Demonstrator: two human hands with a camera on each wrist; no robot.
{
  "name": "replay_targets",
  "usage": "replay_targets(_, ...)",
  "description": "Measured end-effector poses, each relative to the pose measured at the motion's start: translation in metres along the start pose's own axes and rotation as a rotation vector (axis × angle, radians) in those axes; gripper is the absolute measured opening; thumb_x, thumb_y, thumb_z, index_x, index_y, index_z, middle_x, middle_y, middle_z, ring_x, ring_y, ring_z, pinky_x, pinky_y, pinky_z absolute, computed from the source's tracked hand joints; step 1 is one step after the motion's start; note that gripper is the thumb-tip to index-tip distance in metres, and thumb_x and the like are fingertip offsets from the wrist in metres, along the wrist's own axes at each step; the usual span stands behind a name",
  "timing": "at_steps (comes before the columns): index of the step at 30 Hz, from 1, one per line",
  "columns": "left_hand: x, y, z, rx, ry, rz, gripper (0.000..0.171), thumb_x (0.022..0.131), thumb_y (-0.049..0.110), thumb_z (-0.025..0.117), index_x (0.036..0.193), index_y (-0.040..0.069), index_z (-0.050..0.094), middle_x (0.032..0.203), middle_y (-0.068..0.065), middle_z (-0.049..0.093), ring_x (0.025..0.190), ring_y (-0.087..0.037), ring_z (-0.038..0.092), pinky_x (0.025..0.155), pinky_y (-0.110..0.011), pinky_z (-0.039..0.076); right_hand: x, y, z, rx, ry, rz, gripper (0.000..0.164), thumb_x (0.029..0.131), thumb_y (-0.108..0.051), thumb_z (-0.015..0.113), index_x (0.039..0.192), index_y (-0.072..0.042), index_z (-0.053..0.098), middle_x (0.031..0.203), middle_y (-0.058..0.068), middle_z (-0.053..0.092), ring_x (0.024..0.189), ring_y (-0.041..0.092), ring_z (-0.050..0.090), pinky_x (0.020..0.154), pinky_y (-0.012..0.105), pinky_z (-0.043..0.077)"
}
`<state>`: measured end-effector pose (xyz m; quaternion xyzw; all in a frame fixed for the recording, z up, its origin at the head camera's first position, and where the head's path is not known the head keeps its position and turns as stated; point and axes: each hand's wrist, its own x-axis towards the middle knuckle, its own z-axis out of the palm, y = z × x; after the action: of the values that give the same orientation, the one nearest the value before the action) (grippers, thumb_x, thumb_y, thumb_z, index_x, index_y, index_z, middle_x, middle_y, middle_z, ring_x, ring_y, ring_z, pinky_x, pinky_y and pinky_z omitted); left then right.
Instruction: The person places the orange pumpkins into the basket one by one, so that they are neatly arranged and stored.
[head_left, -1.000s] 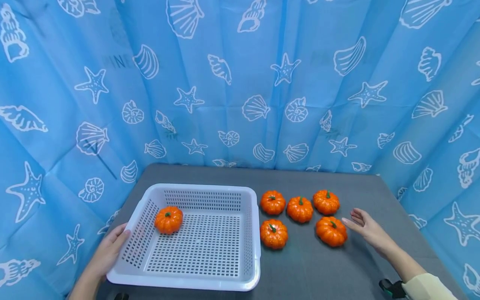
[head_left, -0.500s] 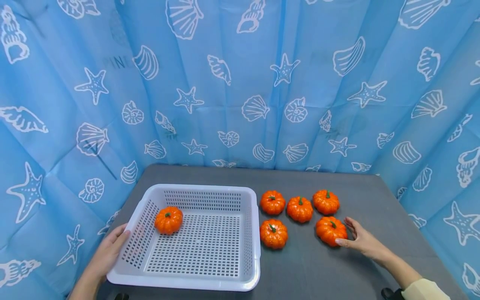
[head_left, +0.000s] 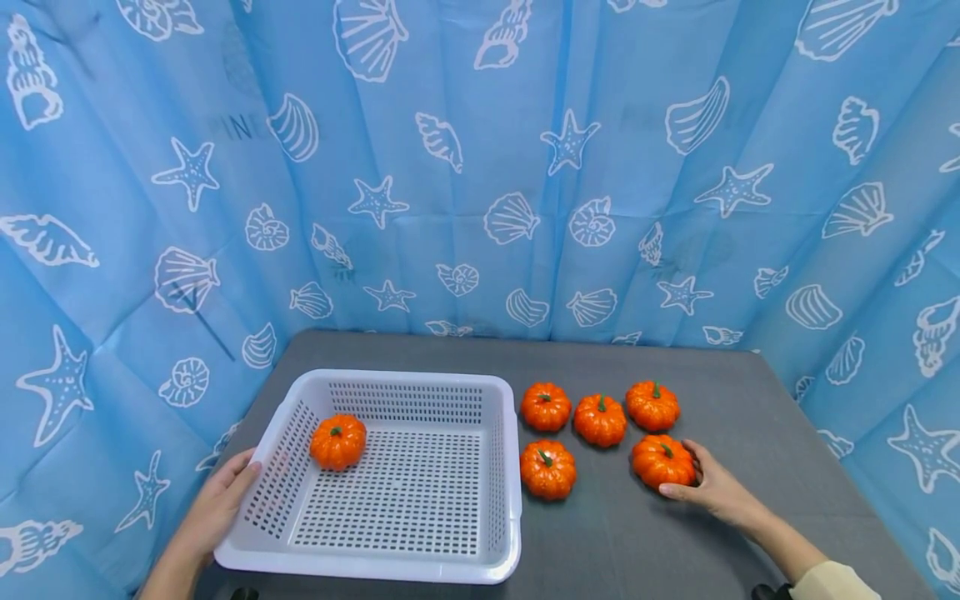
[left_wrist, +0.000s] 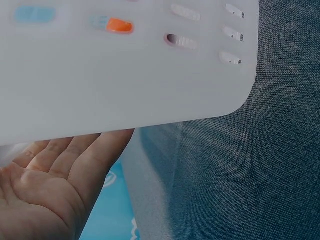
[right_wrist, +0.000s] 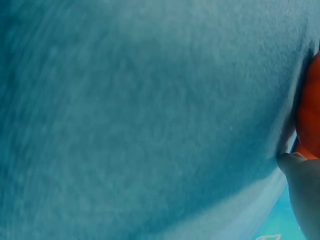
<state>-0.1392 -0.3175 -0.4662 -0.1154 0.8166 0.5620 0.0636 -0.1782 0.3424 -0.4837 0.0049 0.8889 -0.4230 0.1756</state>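
Note:
My left hand (head_left: 219,507) grips the left rim of a white plastic basket (head_left: 367,568) with slotted walls and base. In the left wrist view its fingers (left_wrist: 95,155) lie under the basket's edge. One small orange pumpkin (head_left: 337,442) with a green stem sits at the left inside the basket. On the right of the table, my right hand (head_left: 722,493) holds another orange pumpkin (head_left: 660,460) from its right side, thumb in front and fingers curled behind. The right wrist view shows only the thumb (right_wrist: 305,185) beside a slice of that pumpkin.
Several more orange pumpkins stand between the basket and the right hand: a back left one (head_left: 545,407), a front left one (head_left: 548,471), a middle one (head_left: 600,420) and a back right one (head_left: 652,405). Blue shell-patterned curtains (head_left: 480,167) enclose the grey table (head_left: 600,542).
My right hand has come in from the right and lowered, and its thumb and fingers have closed round the nearest pumpkin. The left hand and basket have stayed put.

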Motion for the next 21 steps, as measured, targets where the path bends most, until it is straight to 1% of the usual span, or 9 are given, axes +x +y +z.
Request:
replay_targets(4, -0.001, -0.001, 0.0, -0.008, -0.002, -0.004, 0.062, 0.103, 0.043, 0.031, 0.148, 0.003, 0.019, 0.131, -0.032, 0.047, 0.097, -0.032, 0.067, 0.074, -0.046, 0.058, -0.001, -0.001, 0.005, -0.05, 0.057, -0.024, 0.093, 0.087, -0.035, 0.067, 0.142, 0.014, 0.009, 0.142, 0.04, 0.023, 0.126, 0.049, 0.036, 0.098, 0.056, 0.039)
replay_targets(8, -0.002, -0.001, 0.001, -0.018, -0.002, 0.006, 0.061, 0.103, 0.042, 0.032, 0.148, 0.003, 0.02, 0.13, -0.032, 0.048, 0.097, -0.033, 0.067, 0.074, -0.047, 0.058, -0.001, -0.002, 0.009, -0.09, 0.097, -0.033, 0.089, 0.088, -0.036, 0.066, 0.142, 0.012, 0.015, 0.139, 0.038, 0.031, 0.121, 0.046, 0.041, 0.094, 0.054, 0.041)
replay_targets(11, -0.002, -0.001, 0.001, -0.023, -0.001, 0.017, 0.061, 0.103, 0.042, 0.032, 0.147, 0.002, 0.021, 0.129, -0.032, 0.049, 0.097, -0.034, 0.067, 0.073, -0.047, 0.058, -0.001, -0.003, 0.011, -0.092, 0.115, -0.034, 0.088, 0.088, -0.036, 0.065, 0.142, 0.012, 0.015, 0.138, 0.039, 0.032, 0.12, 0.047, 0.042, 0.094, 0.055, 0.041)
replay_targets(15, -0.003, 0.0, 0.0, -0.023, -0.002, 0.019, 0.061, 0.103, 0.042, 0.032, 0.147, 0.002, 0.021, 0.13, -0.032, 0.048, 0.097, -0.034, 0.067, 0.073, -0.047, 0.058, 0.0, -0.004, 0.014, -0.075, 0.132, -0.02, 0.091, 0.088, -0.036, 0.065, 0.143, 0.012, 0.012, 0.14, 0.039, 0.029, 0.122, 0.047, 0.04, 0.096, 0.054, 0.04)
replay_targets(18, -0.002, 0.0, 0.0, -0.027, -0.005, 0.019, 0.062, 0.102, 0.044, 0.033, 0.147, 0.003, 0.021, 0.13, -0.032, 0.048, 0.097, -0.034, 0.067, 0.072, -0.048, 0.058, 0.002, -0.004, 0.016, -0.058, 0.145, -0.013, 0.093, 0.088, -0.036, 0.066, 0.144, 0.012, 0.01, 0.14, 0.038, 0.028, 0.121, 0.045, 0.042, 0.094, 0.05, 0.043)
replay_targets(21, -0.002, 0.0, 0.0, -0.034, -0.006, 0.024, 0.062, 0.102, 0.044, 0.034, 0.147, 0.003, 0.021, 0.129, -0.032, 0.049, 0.097, -0.035, 0.067, 0.072, -0.048, 0.058, 0.003, -0.005, 0.017, -0.052, 0.161, -0.019, 0.092, 0.087, -0.035, 0.067, 0.144, 0.011, 0.011, 0.138, 0.037, 0.032, 0.117, 0.042, 0.046, 0.089, 0.043, 0.046)
